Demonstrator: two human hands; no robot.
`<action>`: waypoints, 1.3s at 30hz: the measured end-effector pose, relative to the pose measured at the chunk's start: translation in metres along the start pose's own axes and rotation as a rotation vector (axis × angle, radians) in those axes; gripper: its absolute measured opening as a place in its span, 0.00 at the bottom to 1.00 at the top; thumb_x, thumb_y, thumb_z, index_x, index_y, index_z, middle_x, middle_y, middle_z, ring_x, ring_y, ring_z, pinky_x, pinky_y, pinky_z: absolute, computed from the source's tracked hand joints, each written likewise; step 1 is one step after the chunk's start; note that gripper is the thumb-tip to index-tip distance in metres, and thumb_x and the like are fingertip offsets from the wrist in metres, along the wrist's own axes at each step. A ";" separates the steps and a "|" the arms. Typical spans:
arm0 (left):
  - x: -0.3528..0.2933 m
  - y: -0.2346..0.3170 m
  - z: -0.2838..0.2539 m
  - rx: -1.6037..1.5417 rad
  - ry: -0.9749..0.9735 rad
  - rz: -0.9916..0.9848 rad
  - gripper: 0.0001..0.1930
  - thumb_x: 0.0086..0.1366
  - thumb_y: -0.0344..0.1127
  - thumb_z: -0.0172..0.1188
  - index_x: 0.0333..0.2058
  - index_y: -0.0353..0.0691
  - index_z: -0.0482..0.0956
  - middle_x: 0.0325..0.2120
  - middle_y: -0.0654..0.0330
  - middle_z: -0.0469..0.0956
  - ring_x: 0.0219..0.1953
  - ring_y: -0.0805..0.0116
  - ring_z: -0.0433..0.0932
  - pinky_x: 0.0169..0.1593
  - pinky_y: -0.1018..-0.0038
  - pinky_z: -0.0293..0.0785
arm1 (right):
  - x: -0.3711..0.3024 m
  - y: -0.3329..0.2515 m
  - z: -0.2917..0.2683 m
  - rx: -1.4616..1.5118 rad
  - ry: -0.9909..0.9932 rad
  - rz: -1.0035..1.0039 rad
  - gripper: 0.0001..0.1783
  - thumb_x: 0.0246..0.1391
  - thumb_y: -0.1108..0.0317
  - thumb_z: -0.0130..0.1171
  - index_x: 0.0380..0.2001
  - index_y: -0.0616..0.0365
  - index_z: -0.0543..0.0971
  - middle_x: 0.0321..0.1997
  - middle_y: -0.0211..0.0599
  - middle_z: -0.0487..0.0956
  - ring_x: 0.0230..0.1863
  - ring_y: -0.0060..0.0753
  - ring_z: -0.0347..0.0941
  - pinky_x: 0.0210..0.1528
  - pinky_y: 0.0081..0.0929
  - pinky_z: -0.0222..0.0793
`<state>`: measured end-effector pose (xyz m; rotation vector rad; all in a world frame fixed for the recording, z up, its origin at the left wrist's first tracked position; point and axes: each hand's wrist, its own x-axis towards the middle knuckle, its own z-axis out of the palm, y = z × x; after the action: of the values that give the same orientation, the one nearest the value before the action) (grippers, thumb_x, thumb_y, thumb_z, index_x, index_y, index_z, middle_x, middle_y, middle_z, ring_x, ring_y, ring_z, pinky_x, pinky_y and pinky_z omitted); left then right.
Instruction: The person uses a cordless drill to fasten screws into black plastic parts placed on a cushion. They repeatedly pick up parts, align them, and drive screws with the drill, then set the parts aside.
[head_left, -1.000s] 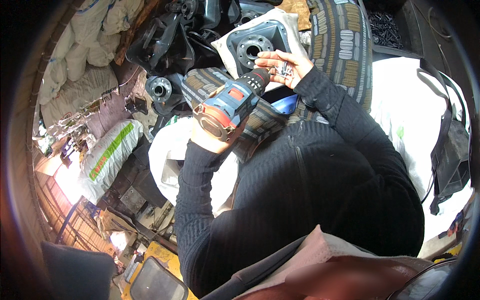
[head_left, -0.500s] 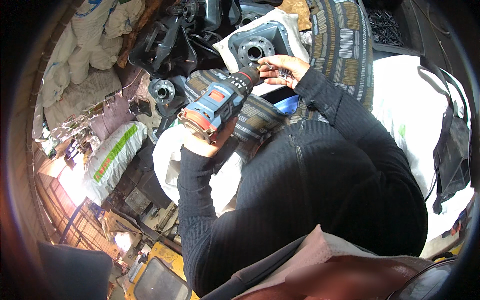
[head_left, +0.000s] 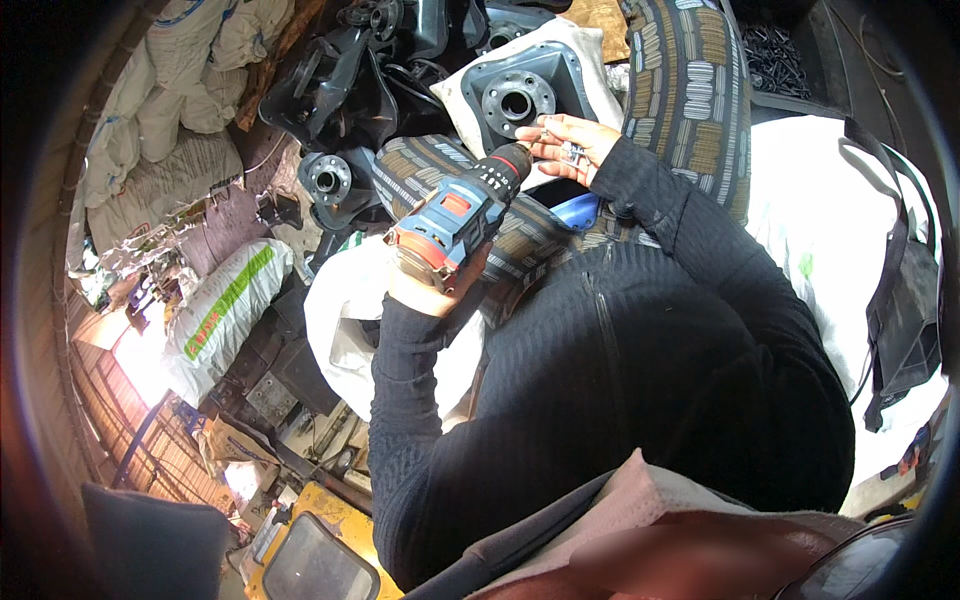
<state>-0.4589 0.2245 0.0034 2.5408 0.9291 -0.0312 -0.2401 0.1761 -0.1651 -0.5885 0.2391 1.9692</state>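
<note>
a blue cordless drill (head_left: 455,222) is gripped by the left hand (head_left: 432,285), its chuck pointed up at the grey metal hub plate (head_left: 520,92). just below that plate, small metal fasteners (head_left: 572,152) are cupped in the half-curled right hand (head_left: 575,145), touching the drill's tip.

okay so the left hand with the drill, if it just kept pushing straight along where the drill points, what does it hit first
Most likely the right hand: the drill in the left hand points its chuck at those fingers and the small metal pieces they hold. Just beyond lies the grey flanged metal part. Depth is hard to judge here.
</note>
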 end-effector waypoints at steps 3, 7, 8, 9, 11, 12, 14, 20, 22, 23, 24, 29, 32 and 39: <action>0.000 0.001 0.004 -0.009 0.012 -0.060 0.18 0.49 0.41 0.65 0.39 0.44 0.78 0.34 0.59 0.79 0.36 0.59 0.79 0.41 0.65 0.73 | 0.001 0.002 0.001 -0.045 -0.008 0.028 0.13 0.60 0.62 0.50 0.43 0.59 0.71 0.50 0.40 0.75 0.48 0.31 0.73 0.45 0.31 0.74; 0.003 -0.001 0.008 0.060 -0.046 0.005 0.21 0.49 0.40 0.66 0.42 0.42 0.76 0.37 0.58 0.78 0.38 0.59 0.78 0.44 0.66 0.73 | 0.001 0.003 0.002 -0.028 0.011 0.047 0.15 0.60 0.63 0.49 0.45 0.63 0.71 0.48 0.40 0.75 0.45 0.29 0.73 0.46 0.30 0.74; 0.002 -0.002 0.009 0.099 -0.096 0.015 0.24 0.48 0.37 0.66 0.45 0.41 0.73 0.40 0.56 0.77 0.41 0.59 0.77 0.47 0.67 0.73 | 0.002 0.004 0.002 -0.021 0.008 0.049 0.16 0.61 0.63 0.48 0.45 0.63 0.71 0.48 0.40 0.75 0.44 0.29 0.73 0.45 0.30 0.74; 0.001 -0.003 0.010 0.139 -0.147 0.026 0.27 0.48 0.35 0.66 0.49 0.40 0.71 0.43 0.55 0.76 0.43 0.59 0.77 0.49 0.68 0.72 | 0.003 0.005 0.001 -0.013 0.004 0.052 0.16 0.61 0.63 0.48 0.45 0.64 0.71 0.48 0.41 0.76 0.44 0.29 0.73 0.45 0.29 0.75; -0.001 -0.001 0.016 -0.088 -0.106 -0.068 0.31 0.46 0.32 0.67 0.51 0.38 0.69 0.45 0.54 0.75 0.45 0.61 0.77 0.50 0.71 0.72 | 0.005 0.006 0.002 0.008 0.016 0.056 0.16 0.61 0.63 0.48 0.45 0.65 0.71 0.47 0.42 0.76 0.42 0.29 0.74 0.45 0.28 0.75; -0.001 0.002 0.018 -0.202 -0.085 -0.114 0.32 0.45 0.30 0.68 0.52 0.37 0.68 0.46 0.53 0.75 0.45 0.62 0.77 0.51 0.72 0.72 | 0.004 0.005 0.002 0.023 0.032 0.056 0.16 0.61 0.63 0.48 0.45 0.66 0.71 0.46 0.42 0.76 0.41 0.29 0.74 0.44 0.28 0.75; 0.003 0.006 0.016 -0.383 -0.117 -0.198 0.35 0.45 0.27 0.68 0.54 0.35 0.66 0.47 0.53 0.74 0.46 0.64 0.77 0.51 0.75 0.72 | 0.007 0.008 -0.005 0.030 0.033 0.065 0.16 0.61 0.63 0.48 0.44 0.66 0.71 0.45 0.42 0.76 0.39 0.29 0.75 0.44 0.28 0.75; 0.030 -0.002 0.001 0.277 -0.338 0.069 0.29 0.49 0.38 0.65 0.51 0.39 0.68 0.45 0.54 0.74 0.48 0.57 0.74 0.52 0.69 0.70 | 0.013 0.012 -0.035 -0.247 0.411 -0.086 0.13 0.61 0.60 0.49 0.38 0.59 0.75 0.27 0.29 0.75 0.21 0.19 0.70 0.19 0.17 0.70; 0.021 -0.016 0.003 0.184 -0.319 -0.064 0.28 0.50 0.38 0.64 0.50 0.38 0.68 0.45 0.53 0.74 0.49 0.55 0.73 0.54 0.67 0.68 | 0.017 0.009 -0.055 -0.138 0.383 -0.231 0.13 0.61 0.59 0.50 0.36 0.56 0.77 0.20 0.22 0.68 0.13 0.11 0.58 0.10 0.13 0.51; 0.027 -0.019 0.004 0.121 -0.229 -0.062 0.21 0.50 0.38 0.63 0.44 0.42 0.72 0.39 0.56 0.75 0.42 0.55 0.75 0.47 0.66 0.70 | 0.014 0.004 -0.047 -0.127 0.425 -0.251 0.13 0.59 0.58 0.53 0.34 0.57 0.78 0.18 0.18 0.65 0.10 0.08 0.50 0.10 0.14 0.42; 0.034 -0.020 0.005 0.085 -0.194 -0.061 0.18 0.50 0.38 0.62 0.41 0.43 0.74 0.36 0.57 0.76 0.39 0.56 0.76 0.44 0.65 0.71 | 0.017 0.001 -0.044 -0.194 0.469 -0.265 0.13 0.57 0.58 0.55 0.34 0.57 0.79 0.18 0.18 0.66 0.09 0.08 0.50 0.10 0.14 0.42; 0.050 -0.031 0.004 0.057 -0.361 -0.280 0.25 0.48 0.42 0.66 0.45 0.39 0.72 0.39 0.53 0.77 0.41 0.55 0.77 0.48 0.67 0.72 | 0.052 0.009 -0.048 -0.399 0.492 -0.544 0.14 0.51 0.60 0.63 0.35 0.59 0.80 0.20 0.20 0.71 0.17 0.11 0.62 0.19 0.13 0.57; 0.069 -0.026 0.002 0.038 -0.468 -0.330 0.29 0.46 0.44 0.67 0.46 0.37 0.72 0.39 0.53 0.77 0.41 0.56 0.78 0.50 0.68 0.72 | 0.062 0.014 -0.056 -0.535 0.489 -0.586 0.15 0.47 0.58 0.66 0.30 0.60 0.81 0.21 0.20 0.74 0.25 0.14 0.66 0.29 0.15 0.63; 0.089 -0.016 -0.004 -0.038 -0.652 -0.321 0.24 0.63 0.49 0.42 0.54 0.43 0.63 0.51 0.57 0.70 0.52 0.62 0.70 0.55 0.62 0.65 | 0.059 0.006 -0.046 -0.755 0.576 -0.342 0.16 0.49 0.57 0.64 0.25 0.61 0.79 0.22 0.21 0.75 0.26 0.13 0.65 0.33 0.15 0.62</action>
<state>-0.4009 0.2912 -0.0143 2.0894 1.0186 -0.8668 -0.2524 0.2006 -0.2346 -1.5735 -0.2659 1.4753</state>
